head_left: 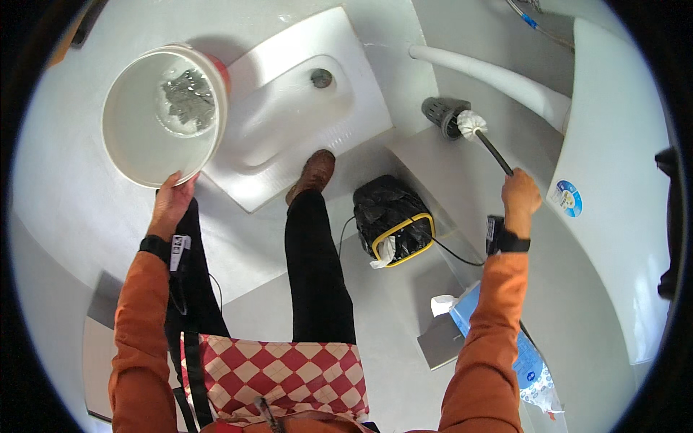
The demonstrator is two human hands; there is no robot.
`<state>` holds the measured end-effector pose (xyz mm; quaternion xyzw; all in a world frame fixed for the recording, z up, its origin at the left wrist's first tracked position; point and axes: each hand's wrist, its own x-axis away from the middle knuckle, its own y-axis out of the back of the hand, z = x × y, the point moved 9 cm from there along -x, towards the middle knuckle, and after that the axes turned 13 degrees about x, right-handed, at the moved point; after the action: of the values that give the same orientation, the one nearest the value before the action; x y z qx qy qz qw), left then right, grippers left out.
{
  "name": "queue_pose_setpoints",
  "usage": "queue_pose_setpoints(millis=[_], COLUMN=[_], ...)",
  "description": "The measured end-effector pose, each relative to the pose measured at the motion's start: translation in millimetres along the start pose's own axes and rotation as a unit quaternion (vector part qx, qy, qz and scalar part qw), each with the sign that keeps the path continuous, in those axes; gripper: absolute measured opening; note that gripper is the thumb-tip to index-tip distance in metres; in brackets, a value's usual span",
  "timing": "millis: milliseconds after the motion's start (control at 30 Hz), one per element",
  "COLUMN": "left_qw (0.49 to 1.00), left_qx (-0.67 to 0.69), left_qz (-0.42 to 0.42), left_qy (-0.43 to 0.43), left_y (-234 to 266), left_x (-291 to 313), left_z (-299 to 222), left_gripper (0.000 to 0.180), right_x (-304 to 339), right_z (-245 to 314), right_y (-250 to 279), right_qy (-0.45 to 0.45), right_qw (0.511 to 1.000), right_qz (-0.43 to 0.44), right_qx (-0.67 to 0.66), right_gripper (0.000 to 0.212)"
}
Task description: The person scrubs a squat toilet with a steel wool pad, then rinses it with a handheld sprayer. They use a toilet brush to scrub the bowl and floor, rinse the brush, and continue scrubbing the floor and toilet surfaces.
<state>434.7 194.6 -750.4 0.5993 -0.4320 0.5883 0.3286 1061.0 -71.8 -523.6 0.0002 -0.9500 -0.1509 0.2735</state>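
Observation:
My left hand (172,203) grips the near rim of a large white bucket (124,137), which is tilted so its inside faces me. A little water (189,102) glints at the bottom. On the right, my right hand (521,193) is closed round the dark handle of a toilet brush (473,124). The white bristle head is beside the mouth of a grey slotted brush holder (442,115); whether they touch I cannot tell. Between bucket and holder lies a white squat toilet (289,94), wet inside, with a dark drain opening at its far end.
A black-lined waste bin (390,209) with a yellow rim stands right of my brown shoe (315,173). A white pipe (491,72) runs along the right wall towards a large white panel (613,180). A blue tissue pack (530,357) is beneath my right forearm.

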Motion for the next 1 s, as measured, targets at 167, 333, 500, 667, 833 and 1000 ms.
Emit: queue_pose_setpoints(millis=[167, 333, 500, 667, 833, 1000], left_qw=[0.995, 0.995, 0.989, 0.979, 0.969, 0.955], left_qx=[0.001, -0.003, -0.027, 0.099, -0.117, -0.239], left_qz=[0.072, 0.087, 0.129, 0.154, 0.219, 0.16], left_qy=[-0.062, -0.047, -0.067, -0.094, 0.005, 0.074], left_y=[-10, -38, -69, -92, -115, -99], left_x=[-3, -22, -21, 7, 62, 81], left_z=[-7, -33, -68, -81, 13, 87], left_gripper=[0.033, 0.032, 0.044, 0.063, 0.049, 0.04], right_x=[68, 98, 75, -7, -23, 34], right_z=[62, 182, 242, 270, 300, 264], right_y=[-1, -50, -34, 22, -29, -141], right_qy=[0.184, 0.291, 0.295, 0.209, 0.218, 0.185], right_qw=[0.934, 0.884, 0.896, 0.913, 0.924, 0.939], right_qz=[-0.136, -0.03, -0.161, -0.251, -0.16, -0.085], right_qx=[-0.275, -0.364, -0.292, -0.246, -0.27, -0.276], right_gripper=[0.033, 0.04, 0.04, 0.039, 0.046, 0.049])
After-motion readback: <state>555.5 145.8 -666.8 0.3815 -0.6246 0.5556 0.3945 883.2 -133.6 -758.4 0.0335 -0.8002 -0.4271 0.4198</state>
